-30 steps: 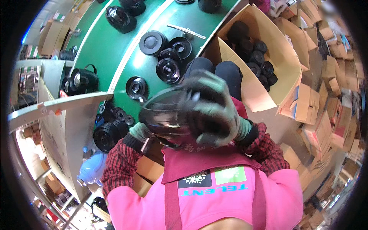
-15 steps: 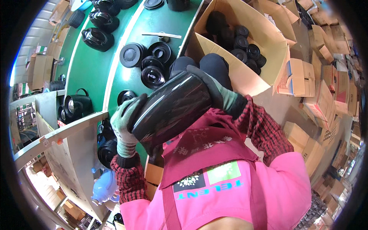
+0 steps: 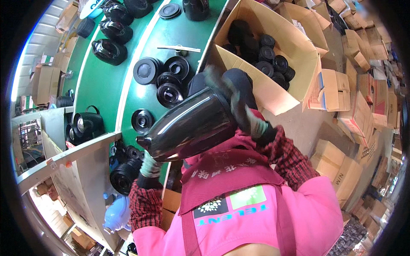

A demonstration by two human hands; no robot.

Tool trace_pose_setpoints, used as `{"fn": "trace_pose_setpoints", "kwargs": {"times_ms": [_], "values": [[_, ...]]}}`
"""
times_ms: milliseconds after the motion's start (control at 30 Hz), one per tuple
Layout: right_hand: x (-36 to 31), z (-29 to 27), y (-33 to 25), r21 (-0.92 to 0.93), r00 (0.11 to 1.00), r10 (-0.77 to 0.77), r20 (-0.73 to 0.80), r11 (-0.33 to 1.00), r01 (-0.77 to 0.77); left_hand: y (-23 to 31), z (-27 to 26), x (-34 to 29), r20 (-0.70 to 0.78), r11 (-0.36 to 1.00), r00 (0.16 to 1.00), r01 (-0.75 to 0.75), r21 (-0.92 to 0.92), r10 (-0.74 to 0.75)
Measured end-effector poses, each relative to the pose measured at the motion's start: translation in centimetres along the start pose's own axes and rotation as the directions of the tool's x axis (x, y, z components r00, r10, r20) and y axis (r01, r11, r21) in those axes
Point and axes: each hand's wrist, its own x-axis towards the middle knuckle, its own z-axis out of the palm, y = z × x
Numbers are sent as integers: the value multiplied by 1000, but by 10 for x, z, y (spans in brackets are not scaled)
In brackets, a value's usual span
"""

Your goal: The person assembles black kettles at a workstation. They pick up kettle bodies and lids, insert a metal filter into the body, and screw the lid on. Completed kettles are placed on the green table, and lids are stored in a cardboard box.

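A glossy black jug body [image 3: 192, 123] lies slantwise across my lap, its narrower end toward the left and its wide end toward the right. My left hand [image 3: 150, 165], in a grey-green glove, is under the narrower end and supports it. Its fingers are hidden behind the jug. My gloved right hand [image 3: 234, 100] is at the wide end, smeared by motion, so its grip is unclear. Just beyond the jug, on the green bench [image 3: 130, 91], are several round black lids [image 3: 170, 94], and a single lid [image 3: 142, 120] lies near the narrower end.
A large open carton [image 3: 273, 91] at the far right holds several black round parts [image 3: 267, 55]. Several black jugs [image 3: 109, 51] stand on the bench at the far left. A metal-edged frame [image 3: 68, 149] and a blue plastic container [image 3: 117, 213] are at my left. Cartons [image 3: 335, 164] crowd the right.
The jug has turned, so its narrower, spouted end now shows at the left. My left hand has slipped beneath it. My right hand has shifted along the wide end and is blurred.
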Motion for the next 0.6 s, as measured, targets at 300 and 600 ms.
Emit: {"fn": "trace_pose_setpoints", "kwargs": {"times_ms": [300, 600], "values": [[6, -12, -31, -94, 947, 322, 8, 943, -320, 123, 61, 30, 12, 899, 985, -160, 409, 170], [-31, -18, 30, 220, 975, 199, -97, 960, -174, 161, 77, 35, 304, 702, 902, -429, 569, 306]]}}
